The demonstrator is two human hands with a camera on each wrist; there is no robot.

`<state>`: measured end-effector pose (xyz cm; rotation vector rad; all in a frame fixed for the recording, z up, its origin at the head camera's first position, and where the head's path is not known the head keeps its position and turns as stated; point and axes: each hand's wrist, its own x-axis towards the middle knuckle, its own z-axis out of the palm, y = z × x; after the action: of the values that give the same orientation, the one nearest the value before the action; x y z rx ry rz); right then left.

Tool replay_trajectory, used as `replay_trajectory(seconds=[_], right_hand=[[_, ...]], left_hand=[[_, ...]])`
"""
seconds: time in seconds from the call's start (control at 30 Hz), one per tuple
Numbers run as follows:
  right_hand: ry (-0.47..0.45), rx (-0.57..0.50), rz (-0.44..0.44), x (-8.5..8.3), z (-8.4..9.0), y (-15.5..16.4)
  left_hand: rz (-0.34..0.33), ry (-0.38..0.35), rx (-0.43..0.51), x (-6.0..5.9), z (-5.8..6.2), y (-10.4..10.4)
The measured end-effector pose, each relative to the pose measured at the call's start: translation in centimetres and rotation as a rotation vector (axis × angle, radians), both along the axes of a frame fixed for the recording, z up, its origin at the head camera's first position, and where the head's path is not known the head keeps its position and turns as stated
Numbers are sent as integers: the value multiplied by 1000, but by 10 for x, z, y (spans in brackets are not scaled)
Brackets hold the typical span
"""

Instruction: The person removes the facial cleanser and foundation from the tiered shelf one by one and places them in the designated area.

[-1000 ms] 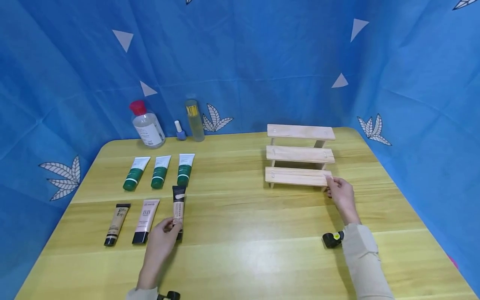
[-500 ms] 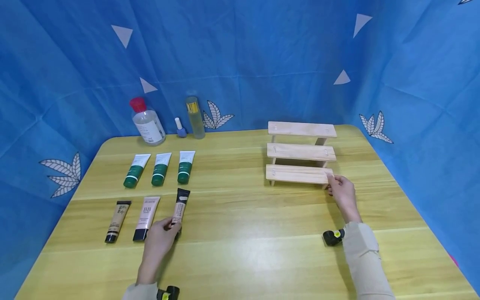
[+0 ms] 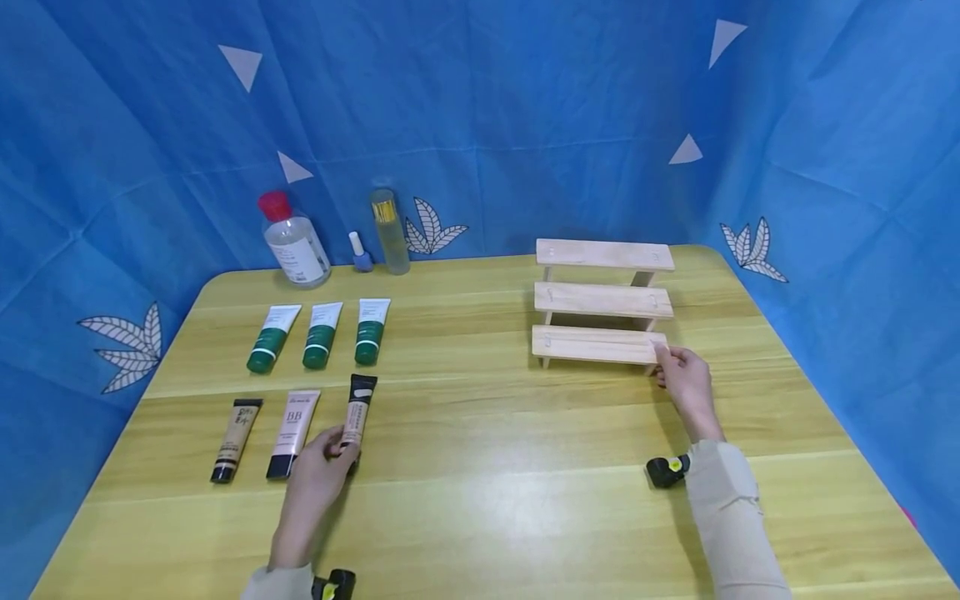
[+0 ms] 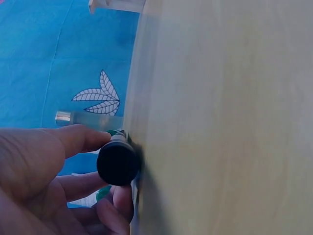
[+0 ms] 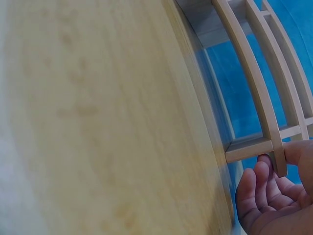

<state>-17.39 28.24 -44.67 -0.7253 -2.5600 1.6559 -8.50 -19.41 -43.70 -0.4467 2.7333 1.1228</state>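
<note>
My left hand [image 3: 317, 477] pinches a beige cosmetic tube with a black crimped end [image 3: 360, 408] between thumb and fingers, near its cap. In the left wrist view the tube's round black cap [image 4: 117, 166] faces the camera, close to the tabletop. A pink BB cream tube [image 3: 293, 433] lies just left of that hand. On the right, my right hand [image 3: 688, 390] grips the right end of the lowest shelf of a three-tier wooden display stand [image 3: 592, 343]. The right wrist view has the thumb above this shelf board [image 5: 249, 73] and curled fingers [image 5: 261, 181] below.
A tan tube [image 3: 236, 442] lies at the left of the table [image 3: 510, 517]. Behind it are three green-and-white tubes [image 3: 319, 336]. Along the back stand a red-capped bottle [image 3: 296, 250], a nail polish bottle [image 3: 362, 254] and a gold-collared bottle [image 3: 391, 237]. Blue curtain surrounds the table.
The beige tube in my left hand has turned slightly, its black end now leaning further right. The right hand keeps its hold on the stand; the head view has shifted slightly.
</note>
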Motion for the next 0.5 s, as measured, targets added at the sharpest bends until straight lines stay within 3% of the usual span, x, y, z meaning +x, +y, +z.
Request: replay_trajectory(seconds=[0.33, 0.5], right_hand=[[-6, -21, 1, -2, 0, -1], [-18, -17, 21, -4, 0, -1]], left_hand=[[-4, 1, 38, 2, 5, -5], [20, 72, 36, 4, 12, -8]])
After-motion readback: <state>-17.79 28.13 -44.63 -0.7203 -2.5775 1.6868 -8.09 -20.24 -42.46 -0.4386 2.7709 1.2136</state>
